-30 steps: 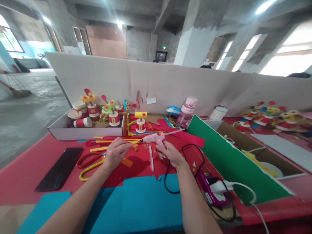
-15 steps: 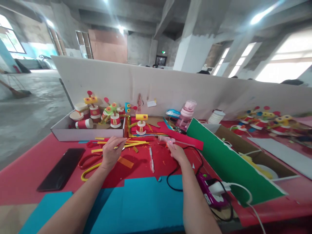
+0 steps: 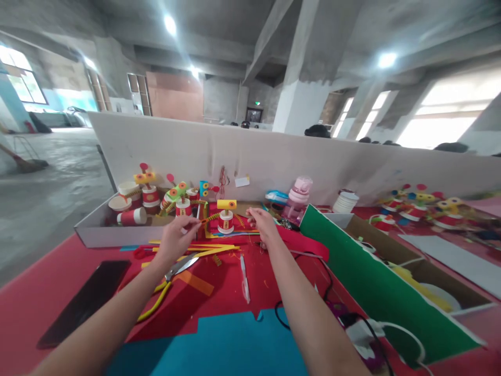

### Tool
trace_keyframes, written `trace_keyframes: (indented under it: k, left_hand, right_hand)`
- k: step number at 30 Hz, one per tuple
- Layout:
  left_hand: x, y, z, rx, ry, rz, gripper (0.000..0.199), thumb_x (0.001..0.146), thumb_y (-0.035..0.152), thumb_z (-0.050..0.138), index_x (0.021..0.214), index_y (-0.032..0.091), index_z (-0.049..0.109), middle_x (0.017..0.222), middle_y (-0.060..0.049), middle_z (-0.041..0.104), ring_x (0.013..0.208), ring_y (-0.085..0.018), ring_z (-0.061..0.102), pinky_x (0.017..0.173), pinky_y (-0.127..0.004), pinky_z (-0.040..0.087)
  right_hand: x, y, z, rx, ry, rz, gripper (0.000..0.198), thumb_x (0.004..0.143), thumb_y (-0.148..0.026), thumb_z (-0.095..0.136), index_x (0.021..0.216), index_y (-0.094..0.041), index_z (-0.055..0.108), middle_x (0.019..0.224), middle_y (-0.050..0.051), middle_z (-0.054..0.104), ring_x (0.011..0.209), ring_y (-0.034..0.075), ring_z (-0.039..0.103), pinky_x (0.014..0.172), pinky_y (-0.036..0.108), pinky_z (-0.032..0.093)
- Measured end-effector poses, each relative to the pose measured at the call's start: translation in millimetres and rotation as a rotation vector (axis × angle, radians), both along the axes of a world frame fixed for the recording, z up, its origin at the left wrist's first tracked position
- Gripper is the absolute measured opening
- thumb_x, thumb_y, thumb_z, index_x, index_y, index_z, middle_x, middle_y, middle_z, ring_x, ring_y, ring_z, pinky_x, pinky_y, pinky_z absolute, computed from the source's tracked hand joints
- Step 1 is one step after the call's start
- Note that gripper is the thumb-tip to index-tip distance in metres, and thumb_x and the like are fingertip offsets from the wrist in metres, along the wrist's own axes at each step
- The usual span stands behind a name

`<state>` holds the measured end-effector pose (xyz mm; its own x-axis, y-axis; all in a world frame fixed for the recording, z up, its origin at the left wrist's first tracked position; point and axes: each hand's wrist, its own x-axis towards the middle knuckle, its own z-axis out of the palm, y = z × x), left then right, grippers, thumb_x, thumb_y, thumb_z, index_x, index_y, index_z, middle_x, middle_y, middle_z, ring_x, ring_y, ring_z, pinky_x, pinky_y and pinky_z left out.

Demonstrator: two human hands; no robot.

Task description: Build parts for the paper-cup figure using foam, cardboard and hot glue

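My left hand [image 3: 177,237] pinches a small yellow-orange folded paper spring [image 3: 201,221] and holds it against the left side of a paper-cup figure [image 3: 226,218]. The figure has a red-and-white cup body and a yellow block on top, and it stands on red paper at the far middle of the table. My right hand [image 3: 261,224] hovers just right of the figure with its fingers apart and nothing in it. The pink glue gun cannot be made out near either hand.
A white box [image 3: 97,236] at the far left holds several more cup figures. Yellow-handled scissors [image 3: 167,284], yellow paper strips [image 3: 211,249], a white glue stick [image 3: 245,274] and a black phone [image 3: 84,303] lie on the red table. Other items: blue foam sheet [image 3: 223,347], green board [image 3: 376,284], pink bottle [image 3: 298,199], black cable [image 3: 285,318].
My right hand has put down the pink glue gun and reached forward, empty, to the figure. My left hand has moved forward with the spring to the figure's side. The camera tilted up.
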<state>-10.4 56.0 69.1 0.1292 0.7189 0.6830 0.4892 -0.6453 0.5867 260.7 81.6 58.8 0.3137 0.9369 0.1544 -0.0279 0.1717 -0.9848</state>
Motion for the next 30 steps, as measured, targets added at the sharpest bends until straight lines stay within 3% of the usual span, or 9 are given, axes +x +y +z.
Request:
trace_keyframes:
  k: [6,12,20,30]
  left_hand:
    - [10.1,73.8,23.6,-0.330,0.021,-0.180,0.027,0.072,0.042,0.062,0.072,0.015,0.068,0.062,0.001,0.063,0.057,-0.011,0.050,0.055,-0.023,0.036]
    - [33.4,118.5,29.4,-0.423,0.081,-0.233,0.031,0.063,0.045,0.067,0.067,0.014,0.068,0.055,0.002,0.058,0.053,-0.010,0.046,0.054,-0.023,0.034]
    - [53.3,141.3,35.8,-0.418,0.255,-0.268,0.020,0.061,0.036,0.065,0.063,0.016,0.068,0.058,0.001,0.063,0.059,-0.013,0.053,0.058,-0.023,0.038]
    - [64.2,149.4,40.1,-0.383,0.431,-0.188,0.013,0.061,0.025,0.063,0.062,0.015,0.071,0.055,0.001,0.063,0.057,-0.012,0.054,0.056,-0.023,0.037]
  right_hand:
    - [-13.5,53.8,-0.4,-0.041,0.098,0.034,0.034,0.070,-0.047,0.069,0.071,-0.014,0.061,0.066,0.002,0.063,0.042,0.004,0.044,0.036,0.015,0.029]
    - [-26.0,67.6,-1.2,-0.071,0.121,0.102,0.039,0.070,-0.052,0.069,0.068,-0.016,0.056,0.051,-0.003,0.053,0.038,0.004,0.041,0.033,0.016,0.023]
    - [-28.1,76.6,-7.2,-0.034,0.082,0.197,0.042,0.071,-0.056,0.065,0.065,-0.018,0.050,0.041,-0.008,0.040,0.034,0.005,0.034,0.032,0.016,0.020]
    - [-25.9,75.4,-7.6,-0.032,0.105,0.242,0.032,0.074,-0.047,0.065,0.070,-0.018,0.052,0.049,-0.007,0.046,0.037,0.005,0.039,0.033,0.016,0.019]
